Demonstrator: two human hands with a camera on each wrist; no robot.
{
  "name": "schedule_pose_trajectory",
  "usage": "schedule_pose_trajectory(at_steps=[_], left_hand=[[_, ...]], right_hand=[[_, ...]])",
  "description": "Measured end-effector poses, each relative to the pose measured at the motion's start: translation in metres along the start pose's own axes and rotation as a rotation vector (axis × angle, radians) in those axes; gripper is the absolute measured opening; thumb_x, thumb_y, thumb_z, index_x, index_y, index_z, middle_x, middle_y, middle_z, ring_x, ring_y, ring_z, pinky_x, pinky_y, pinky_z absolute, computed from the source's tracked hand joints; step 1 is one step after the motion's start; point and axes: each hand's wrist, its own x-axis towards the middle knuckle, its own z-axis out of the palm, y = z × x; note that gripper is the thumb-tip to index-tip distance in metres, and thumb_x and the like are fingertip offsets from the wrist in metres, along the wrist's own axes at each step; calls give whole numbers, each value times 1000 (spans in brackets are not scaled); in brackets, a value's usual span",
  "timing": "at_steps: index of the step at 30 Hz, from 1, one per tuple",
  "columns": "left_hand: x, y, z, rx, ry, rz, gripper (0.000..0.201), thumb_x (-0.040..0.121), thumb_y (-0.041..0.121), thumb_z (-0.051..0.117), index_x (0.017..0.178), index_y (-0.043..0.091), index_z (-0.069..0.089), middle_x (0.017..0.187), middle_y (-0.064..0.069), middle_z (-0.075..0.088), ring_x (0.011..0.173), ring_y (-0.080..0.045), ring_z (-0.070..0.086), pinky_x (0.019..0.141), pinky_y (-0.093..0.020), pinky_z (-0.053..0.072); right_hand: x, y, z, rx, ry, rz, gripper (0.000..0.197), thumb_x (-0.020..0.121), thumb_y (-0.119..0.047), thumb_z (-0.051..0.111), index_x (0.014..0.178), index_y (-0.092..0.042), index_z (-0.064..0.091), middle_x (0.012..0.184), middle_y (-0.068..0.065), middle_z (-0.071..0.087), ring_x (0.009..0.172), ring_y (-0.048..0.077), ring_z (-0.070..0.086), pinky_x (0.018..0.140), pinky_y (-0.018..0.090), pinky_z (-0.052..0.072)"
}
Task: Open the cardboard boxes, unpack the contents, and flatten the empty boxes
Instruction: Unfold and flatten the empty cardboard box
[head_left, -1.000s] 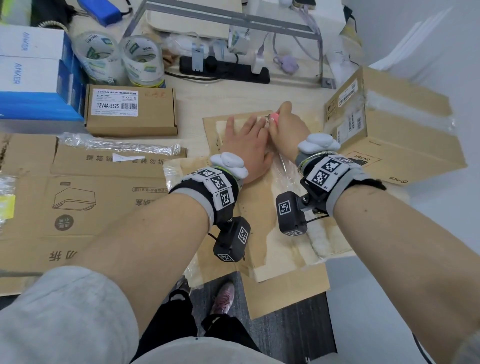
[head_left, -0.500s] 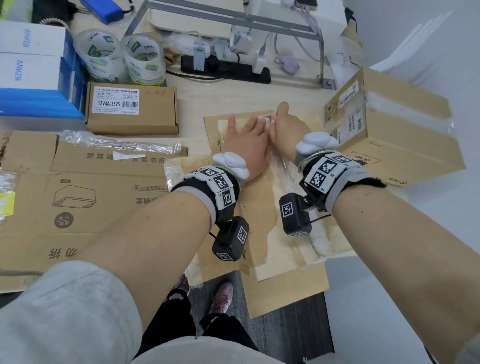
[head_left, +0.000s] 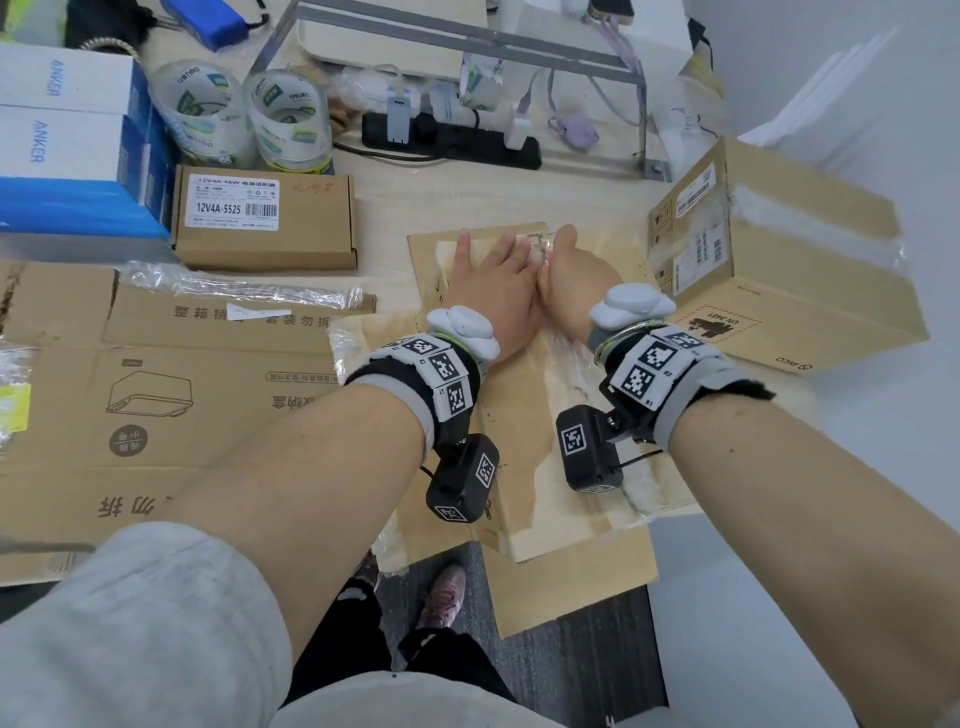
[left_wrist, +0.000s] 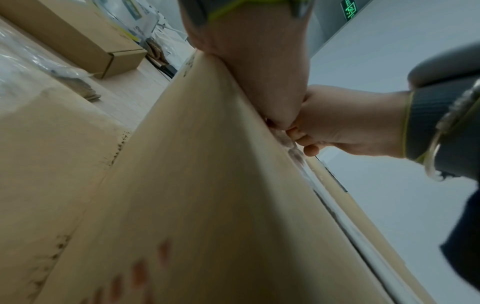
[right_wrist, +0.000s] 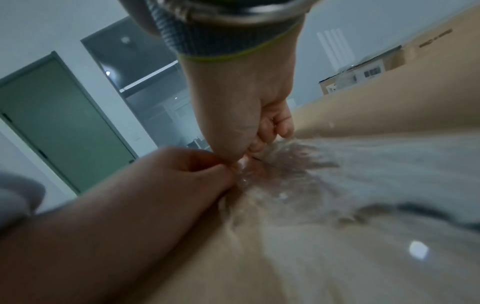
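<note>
Two hands work a flattened cardboard box (head_left: 545, 467) at the table edge: left hand (head_left: 498, 291) presses flat, right hand (head_left: 576, 275) pinches clear tape (right_wrist: 298, 164); one taped box (head_left: 800, 270) remains unopened.

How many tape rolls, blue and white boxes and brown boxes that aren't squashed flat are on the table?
Tape rolls: 2
Blue and white boxes: 2
Brown boxes not flattened: 2, the small labelled one and the big taped one
Total: 6
</note>
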Motion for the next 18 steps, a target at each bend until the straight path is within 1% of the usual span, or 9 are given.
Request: schedule_pose_trajectory(at_steps=[2, 4, 5, 6, 8, 9, 11, 14, 18], left_hand=[[0, -1, 0, 13, -3, 3, 49, 102, 30, 23, 149, 18, 29, 158, 1, 24, 148, -17, 9, 114, -56, -5], [1, -1, 0, 17, -4, 1, 49, 101, 30, 23, 149, 19, 29, 158, 1, 24, 148, -17, 9, 114, -56, -4], [1, -1, 0, 11, -10, -2, 49, 102, 30, 23, 149, 19, 29, 158, 1, 24, 148, -17, 9, 114, -56, -4], [1, -1, -1, 6, -12, 0, 49, 102, 30, 23, 149, 19, 29, 158, 1, 23, 148, -17, 9, 114, -56, -4], [0, 0, 0, 7, -5, 4, 49, 102, 30, 23, 149, 19, 30, 158, 1, 24, 148, -17, 9, 115, -56, -4], [0, 0, 0, 7, -3, 5, 49, 101, 31, 24, 149, 19, 31, 158, 1, 24, 148, -17, 9, 115, -56, -4], [1, -1, 0, 5, -7, 0, 49, 101, 30, 25, 148, 19, 32, 157, 1, 24, 148, -17, 10, 114, -56, -4], [0, 0, 1, 18, -22, -2, 49, 99, 28, 28, 147, 19, 33, 158, 0, 24, 148, -17, 9, 114, -57, -4], [1, 1, -1, 22, -26, -6, 48, 102, 29, 23, 147, 17, 33, 158, 0, 23, 148, -17, 8, 114, -57, -3]], right_hand=[[0, -1, 0, -27, -2, 2, 29, 103, -26, 26, 110, -5, 45, 101, 16, 61, 71, 25, 53, 66, 33, 33], [2, -4, 0, 14, -25, 78, 39, 104, -33, 17, 96, -11, 48, 100, 14, 64, 57, 21, 45, 60, 32, 30], [6, -6, 2, 14, -35, 109, 40, 104, -35, 14, 95, -13, 46, 99, 14, 65, 55, 20, 41, 61, 33, 29], [8, -7, 3, 15, -41, 125, 40, 104, -35, 13, 100, -12, 46, 99, 14, 64, 55, 21, 40, 65, 34, 30], [2, -8, 0, 11, -67, 111, 39, 104, -32, 17, 103, -6, 46, 101, 15, 62, 64, 25, 47, 69, 34, 30], [-1, -7, -2, 9, -51, 78, 35, 104, -28, 22, 104, -3, 46, 104, 17, 61, 74, 28, 53, 71, 34, 31], [-8, -5, -4, -8, -8, 5, 31, 101, -21, 30, 120, 1, 41, 108, 20, 59, 89, 33, 58, 72, 36, 35], [-8, -7, -3, 10, -67, 51, 35, 102, -23, 22, 129, -4, 35, 105, 16, 60, 76, 27, 49, 68, 36, 31], [-9, -2, 1, -51, -42, -20, 34, 103, -23, 25, 128, -2, 34, 107, 19, 61, 77, 28, 51, 67, 35, 31]])
